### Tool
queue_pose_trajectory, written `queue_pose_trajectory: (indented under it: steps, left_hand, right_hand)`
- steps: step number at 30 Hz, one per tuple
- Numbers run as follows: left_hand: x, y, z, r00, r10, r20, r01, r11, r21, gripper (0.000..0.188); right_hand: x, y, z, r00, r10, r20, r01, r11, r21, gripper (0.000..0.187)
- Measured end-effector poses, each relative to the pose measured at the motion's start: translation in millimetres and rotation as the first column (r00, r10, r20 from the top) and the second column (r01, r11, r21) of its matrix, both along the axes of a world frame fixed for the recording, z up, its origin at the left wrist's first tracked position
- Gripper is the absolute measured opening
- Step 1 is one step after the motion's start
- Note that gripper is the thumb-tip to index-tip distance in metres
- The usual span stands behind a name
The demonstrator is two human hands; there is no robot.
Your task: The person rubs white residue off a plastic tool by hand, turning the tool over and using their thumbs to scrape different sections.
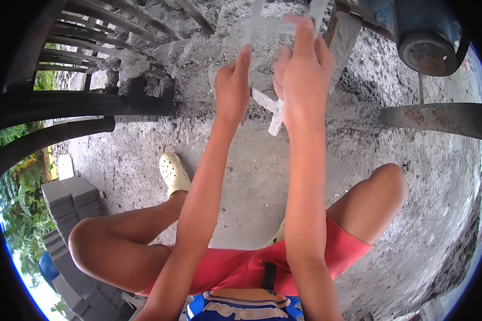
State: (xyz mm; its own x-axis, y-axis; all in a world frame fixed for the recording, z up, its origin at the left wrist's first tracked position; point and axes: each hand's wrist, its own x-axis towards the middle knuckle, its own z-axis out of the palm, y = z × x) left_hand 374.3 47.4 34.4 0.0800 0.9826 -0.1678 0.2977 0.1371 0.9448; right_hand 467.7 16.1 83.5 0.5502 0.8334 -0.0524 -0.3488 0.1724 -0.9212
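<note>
My left hand (233,88) is closed, its thumb pointing forward along a pale grey bar. My right hand (305,72) is closed too, with its thumb over the other side. The bars look like parts of one cement-coated, frame-like piece (273,25), blurred and cut off by the upper edge. Between my wrists a short forked grey piece (273,111) sticks out toward me; whether it joins the frame is hidden by my hands. Rough cement-crusted ground (198,69) lies beneath.
Grey blocks (72,195) are stacked at the left. Dark metal bars (80,104) stand at the upper left. A blue cylindrical machine part (426,48) is at the upper right, above a curved metal bar (439,119). My foot in a pale clog (172,171) rests on the concrete floor.
</note>
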Motion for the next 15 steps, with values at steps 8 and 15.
queue_pose_trajectory:
  steps: [8, 15]
  left_hand:
    - [-3, 9, -31, 0.987, 0.119, -0.111, -0.121, 0.993, -0.011, 0.054]
    - [-22, 13, -31, 0.997, 0.076, 0.026, -0.074, 0.995, -0.063, 0.055]
  right_hand:
    - [10, 27, -37, 0.989, 0.149, 0.027, -0.142, 0.976, -0.165, 0.026]
    - [-11, 30, -30, 0.941, -0.106, 0.323, 0.129, 0.99, -0.05, 0.025]
